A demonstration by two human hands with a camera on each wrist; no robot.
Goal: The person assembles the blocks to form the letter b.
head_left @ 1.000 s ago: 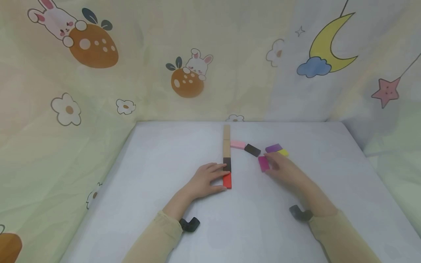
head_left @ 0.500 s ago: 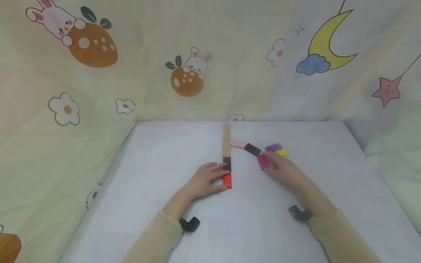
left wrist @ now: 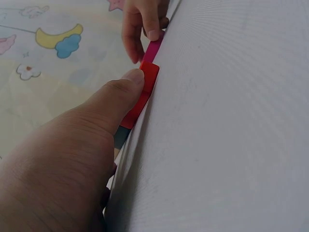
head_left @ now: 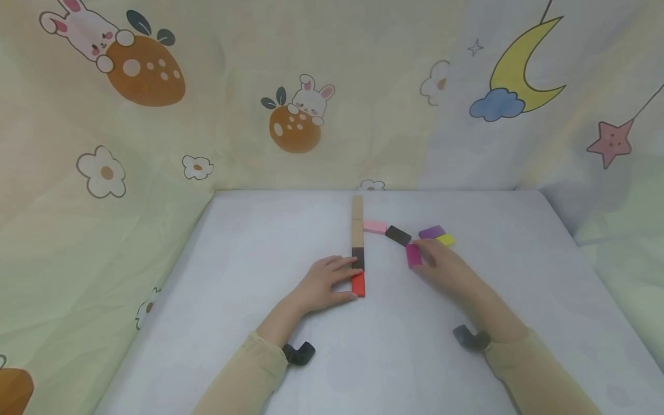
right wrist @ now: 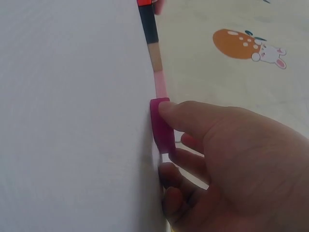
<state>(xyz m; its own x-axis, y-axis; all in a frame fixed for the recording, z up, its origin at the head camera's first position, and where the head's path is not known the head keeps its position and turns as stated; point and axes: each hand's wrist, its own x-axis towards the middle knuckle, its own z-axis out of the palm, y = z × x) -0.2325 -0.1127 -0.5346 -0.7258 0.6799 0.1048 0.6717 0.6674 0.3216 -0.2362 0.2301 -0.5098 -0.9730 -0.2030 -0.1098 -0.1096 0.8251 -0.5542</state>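
Observation:
My left hand (head_left: 327, 285) reaches in from the left with spread, mostly straight fingers. Its fingertips rest on a black block (head_left: 358, 258) and a red block (head_left: 358, 283), and its thumb touches the red block's near end. Beyond these, two plain wooden blocks (head_left: 357, 221) continue the straight row. To the right, my right hand (head_left: 445, 266) pinches a magenta block (right wrist: 163, 128) between thumb at the near end and index finger at the far end. The magenta block's far end lies close to the corner of a slanted dark block (head_left: 398, 236), which follows a pink block (head_left: 375, 226) beside the row.
Behind the right hand's fingers lie a purple block (head_left: 432, 231) and a partly covered yellow block (head_left: 446, 239). Everything lies on a white table (head_left: 332, 357), with a patterned cloth (head_left: 384, 115) hanging behind it. Black curved pieces (head_left: 299, 353) sit at both wrists.
The right hand has slid the magenta block slightly left, towards the slanted dark block, and it stands a little straighter. The left hand has stayed in place.

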